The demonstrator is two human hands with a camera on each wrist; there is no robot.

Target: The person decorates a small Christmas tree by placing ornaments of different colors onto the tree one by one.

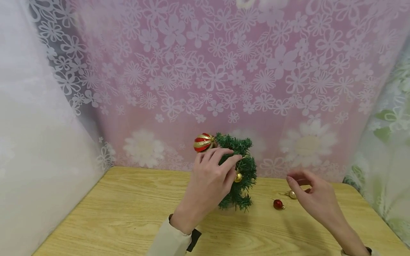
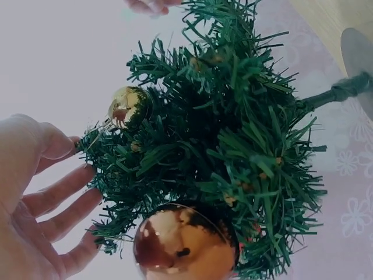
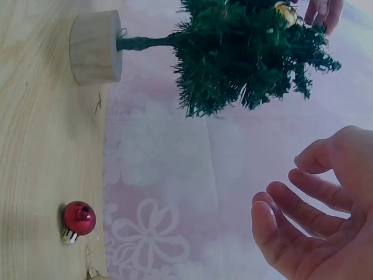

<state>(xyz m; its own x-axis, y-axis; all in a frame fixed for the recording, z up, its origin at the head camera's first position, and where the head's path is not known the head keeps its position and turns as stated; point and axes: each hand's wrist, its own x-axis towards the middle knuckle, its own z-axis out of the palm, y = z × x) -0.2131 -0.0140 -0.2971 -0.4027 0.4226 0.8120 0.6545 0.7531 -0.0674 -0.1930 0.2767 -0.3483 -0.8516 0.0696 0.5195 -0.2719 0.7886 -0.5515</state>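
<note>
Striped bauble (image 1: 203, 143), big gold ball (image 2: 186, 248) and small gold ball (image 1: 238, 177) are up on the central Christmas tree (image 1: 248, 169)! Left hand (image 1: 211, 174), fingers spread, touches it; right hand (image 1: 317, 199) curves empty; red ball (image 1: 278, 204) and pale ball (image 1: 292, 194) lie unhung to its right.

Base: light-yellow, wood-grain tabletop (image 1: 134, 213). Rear: pink backdrop (image 1: 208, 71) printed with white flowers. Left side: whitish sheet (image 1: 38, 135). Right side: pale sheet (image 1: 392, 128) with green leaf print. Illumination: diffuse, with faint shadows on the tabletop
</note>
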